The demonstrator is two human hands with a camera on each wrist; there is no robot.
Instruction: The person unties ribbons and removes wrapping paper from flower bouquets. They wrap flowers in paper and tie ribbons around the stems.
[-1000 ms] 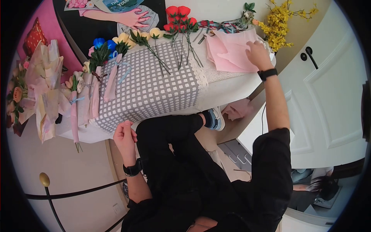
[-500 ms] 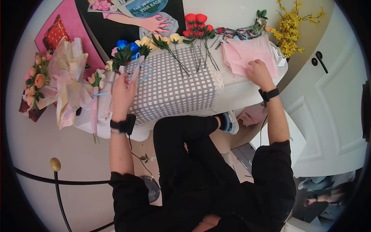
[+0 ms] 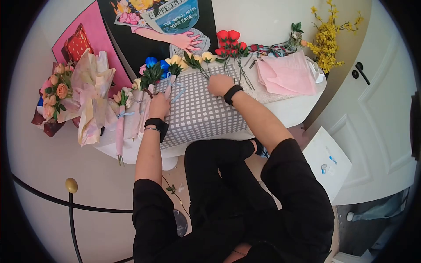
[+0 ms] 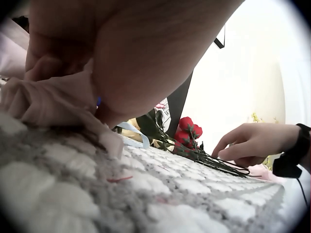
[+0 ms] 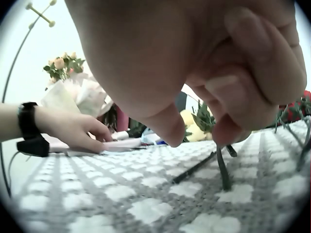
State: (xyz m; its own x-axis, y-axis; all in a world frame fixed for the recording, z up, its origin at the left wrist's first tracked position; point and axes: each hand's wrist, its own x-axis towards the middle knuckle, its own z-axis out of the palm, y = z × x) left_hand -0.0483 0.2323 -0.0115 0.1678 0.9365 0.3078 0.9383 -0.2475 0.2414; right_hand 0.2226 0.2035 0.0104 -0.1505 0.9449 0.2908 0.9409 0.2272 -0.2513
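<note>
Left of centre, left hand (image 3: pixel 158 106) grips pink wrap (image 4: pixel 53 99). Mid-frame, right hand (image 3: pixel 220 84), nearer one, over green stems (image 5: pixel 223 170): fingers half curled, thumb apart, nothing pinched. Stems slant from cream blooms (image 3: pixel 207 56), down rightward. Half-second ago (quick switch) right hand was at pink sheets (image 3: pixel 287 74), upper right.

Pale walls (image 3: pixel 263 19) enclose the room under soft, bright light. A white door (image 3: pixel 381 114) with a black handle (image 3: pixel 362 73) stands at right, a small white stand (image 3: pixel 315 151) beside it. Black (image 3: pixel 149 49) and pink posters (image 3: pixel 103 44) lean behind the white surface (image 3: pixel 283 109). A dark rail (image 3: pixel 101 208) with a gold knob (image 3: pixel 71 185) curves at left; the floor (image 3: pixel 183 175) is beige.
</note>
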